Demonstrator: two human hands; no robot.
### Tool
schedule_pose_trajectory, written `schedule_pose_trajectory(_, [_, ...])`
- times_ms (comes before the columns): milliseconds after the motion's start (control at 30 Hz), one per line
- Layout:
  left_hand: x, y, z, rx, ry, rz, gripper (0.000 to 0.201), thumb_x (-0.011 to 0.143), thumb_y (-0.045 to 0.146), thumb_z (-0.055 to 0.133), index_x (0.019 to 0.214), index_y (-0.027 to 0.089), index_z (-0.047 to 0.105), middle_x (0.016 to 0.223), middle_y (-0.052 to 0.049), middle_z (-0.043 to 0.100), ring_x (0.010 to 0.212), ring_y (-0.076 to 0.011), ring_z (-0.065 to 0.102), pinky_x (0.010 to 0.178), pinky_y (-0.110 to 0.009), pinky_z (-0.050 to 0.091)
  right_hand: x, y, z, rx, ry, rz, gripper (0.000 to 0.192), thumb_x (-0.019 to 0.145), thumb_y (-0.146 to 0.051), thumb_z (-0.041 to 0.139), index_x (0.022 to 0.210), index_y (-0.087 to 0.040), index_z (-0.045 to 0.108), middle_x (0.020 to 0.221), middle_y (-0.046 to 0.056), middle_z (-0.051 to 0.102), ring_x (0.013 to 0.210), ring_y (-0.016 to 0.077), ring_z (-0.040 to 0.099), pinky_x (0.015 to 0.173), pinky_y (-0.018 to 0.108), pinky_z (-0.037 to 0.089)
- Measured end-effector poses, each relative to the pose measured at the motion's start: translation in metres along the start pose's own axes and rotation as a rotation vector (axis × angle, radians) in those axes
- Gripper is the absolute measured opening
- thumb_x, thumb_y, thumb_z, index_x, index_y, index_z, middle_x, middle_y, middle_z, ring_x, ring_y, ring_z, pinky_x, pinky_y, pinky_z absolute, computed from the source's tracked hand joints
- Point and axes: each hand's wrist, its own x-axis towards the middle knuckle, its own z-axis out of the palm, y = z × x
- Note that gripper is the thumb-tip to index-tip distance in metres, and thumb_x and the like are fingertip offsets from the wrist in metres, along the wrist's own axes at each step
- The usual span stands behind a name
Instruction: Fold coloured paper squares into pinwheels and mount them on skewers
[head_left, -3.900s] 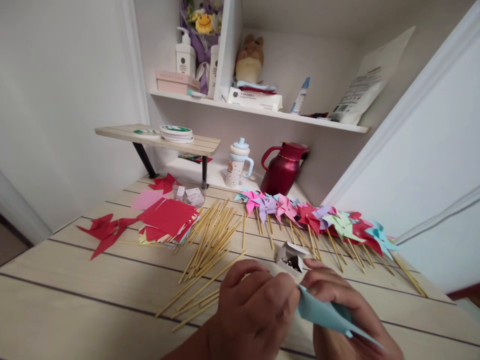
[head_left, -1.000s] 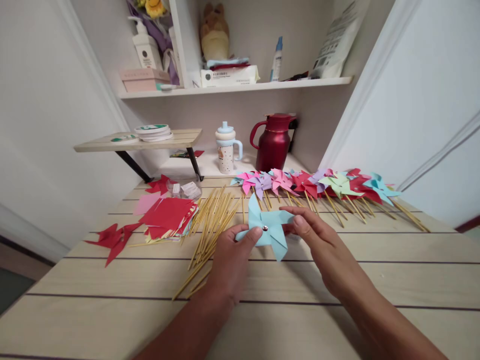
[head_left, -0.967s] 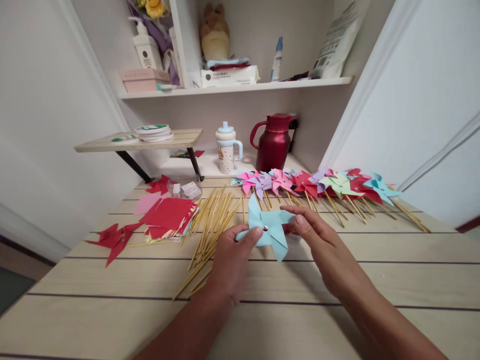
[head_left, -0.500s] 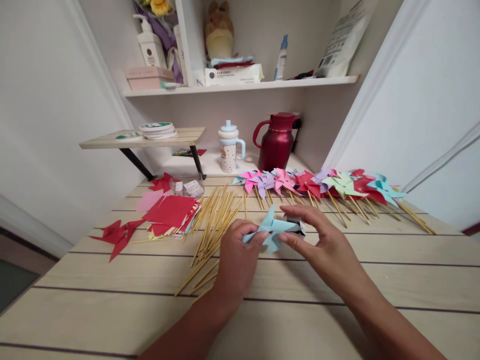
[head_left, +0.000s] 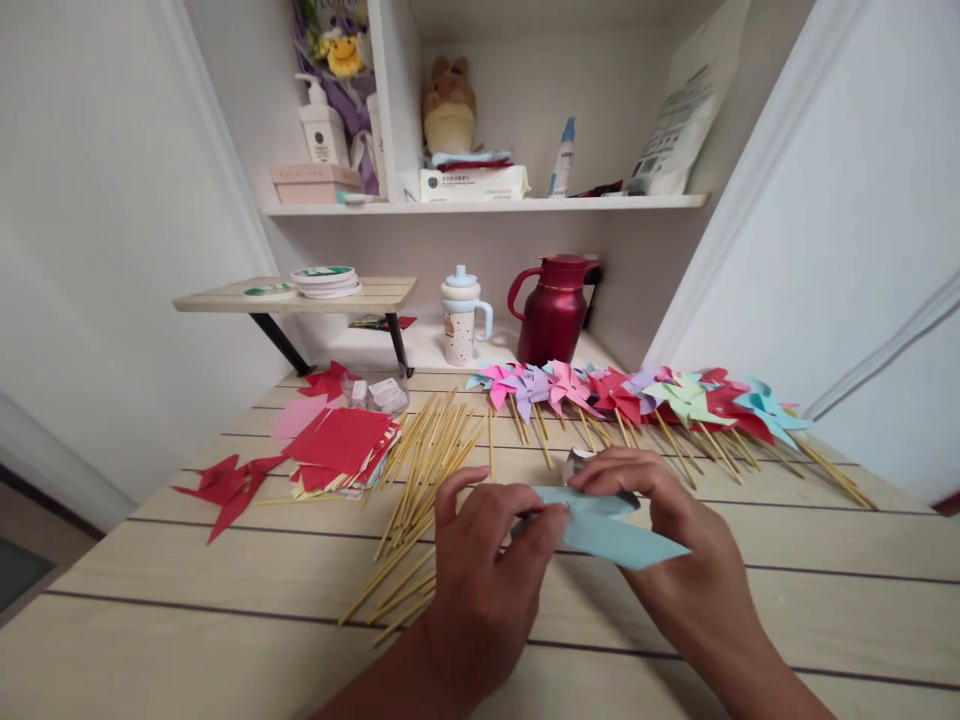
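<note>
- Pale blue paper, folded into a pinwheel (head_left: 600,520), sits pinched between both hands just above the worktop (head_left: 225,620), in front of the loose pile of wooden sticks (head_left: 424,470).
- Judging by its look, the pinwheel is very light and thin, soft enough to crease or tear if squeezed hard; the folded points would bend at a touch.
- A safe place to take hold looks to be near the centre where the layers overlap, not at the free blade tips.
- The left hand (head_left: 487,570) is closed narrowly, thumb and fingers pinching the pinwheel's left end near its middle; what lies under the fingertips is hidden.
- The right hand (head_left: 675,560) curls over the far edge and supports the sheet from beneath, fingers bent and gripping the paper.
- From this angle the pinwheel lies almost flat, seen edge-on, with one long pointed blade reaching out to the right over the right hand.
- A small open box (head_left: 577,462) peeks out just behind the right hand's fingers.
- Beyond, a row of finished pinwheels (head_left: 637,395) in pink, purple, red, green and blue lies on sticks along the back of the worktop.
- To the left rest a stack of red paper squares (head_left: 337,440) and some cut red paper pieces (head_left: 225,480).
- A dark red jug (head_left: 555,310) and a lidded cup (head_left: 461,315) stand at the back.
</note>
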Motion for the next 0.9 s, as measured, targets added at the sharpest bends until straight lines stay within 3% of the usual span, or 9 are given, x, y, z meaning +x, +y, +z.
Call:
schedule_pose_trajectory(167, [0.001,0.001,-0.001,-0.006,-0.003,-0.006,0.021,0.089,0.007,0.059,0.098,0.022,0.069,0.086,0.0,0.068,0.078,-0.0111,0.064,0.096,-0.037,0.038,0.002,-0.003,-0.002,-0.048,-0.017,-0.126,0.02,0.083,-0.01,0.064,0.091,-0.028,0.063,0.085,0.003,0.069,0.09,0.0248,0.061,0.089,0.048,0.045])
schedule_pose_trajectory(400, [0.001,0.002,-0.001,0.001,-0.012,-0.029,0.02,0.089,0.008,0.057,0.096,0.024,0.068,0.085,0.001,0.068,0.076,-0.0108,0.063,0.097,-0.037,0.038,0.005,-0.004,-0.005,-0.077,-0.05,-0.172,0.021,0.083,-0.008,0.06,0.089,-0.028,0.066,0.083,0.003,0.07,0.085,0.0249,0.063,0.085,0.047,0.046])
schedule_pose_trajectory(533, [0.001,0.0,0.002,-0.006,-0.036,-0.042,0.022,0.09,0.007,0.055,0.093,0.024,0.068,0.083,0.001,0.067,0.074,-0.0105,0.061,0.096,-0.037,0.039,0.002,-0.002,-0.004,-0.054,-0.084,-0.066,0.018,0.083,-0.012,0.06,0.087,-0.028,0.066,0.083,0.003,0.069,0.087,0.0256,0.062,0.082,0.043,0.047])
schedule_pose_trajectory(633, [0.0,-0.003,0.007,-0.042,-0.056,-0.099,0.019,0.089,0.009,0.057,0.088,0.024,0.07,0.082,0.0,0.066,0.076,-0.0127,0.06,0.091,-0.036,0.042,-0.001,0.002,-0.001,-0.034,-0.095,0.128,0.007,0.082,-0.02,0.065,0.083,-0.027,0.068,0.084,0.004,0.069,0.088,0.026,0.062,0.08,0.04,0.047])
schedule_pose_trajectory(667, [0.0,-0.004,0.009,-0.074,-0.067,-0.15,0.016,0.088,0.011,0.06,0.087,0.024,0.071,0.082,0.0,0.065,0.077,-0.014,0.06,0.088,-0.036,0.043,-0.001,0.003,0.001,-0.013,-0.093,0.219,0.002,0.081,-0.025,0.068,0.081,-0.026,0.068,0.084,0.004,0.069,0.087,0.0257,0.063,0.079,0.039,0.047])
schedule_pose_trajectory(733, [0.0,-0.007,0.012,-0.187,-0.105,-0.33,0.01,0.084,0.017,0.068,0.089,0.025,0.072,0.086,-0.001,0.066,0.083,-0.017,0.061,0.083,-0.035,0.045,-0.001,0.006,0.004,0.076,-0.109,0.432,0.01,0.078,-0.033,0.072,0.08,-0.024,0.069,0.083,0.004,0.07,0.083,0.0242,0.063,0.076,0.037,0.048])
schedule_pose_trajectory(833, [0.001,-0.012,0.016,-0.432,-0.156,-0.727,0.033,0.077,0.022,0.076,0.108,0.024,0.068,0.098,-0.004,0.067,0.091,-0.0203,0.062,0.083,-0.036,0.048,0.001,0.01,0.007,0.328,-0.131,0.711,0.023,0.074,-0.041,0.076,0.075,-0.021,0.065,0.075,0.002,0.068,0.072,0.0199,0.061,0.069,0.033,0.048])
schedule_pose_trajectory(900, [0.001,-0.016,0.017,-0.591,-0.16,-0.941,0.046,0.074,0.026,0.077,0.118,0.021,0.063,0.101,-0.006,0.066,0.091,-0.0204,0.062,0.084,-0.036,0.049,0.004,0.013,0.007,0.477,-0.085,0.797,0.03,0.071,-0.042,0.08,0.072,-0.02,0.06,0.071,0.0,0.065,0.067,0.0173,0.059,0.066,0.03,0.047])
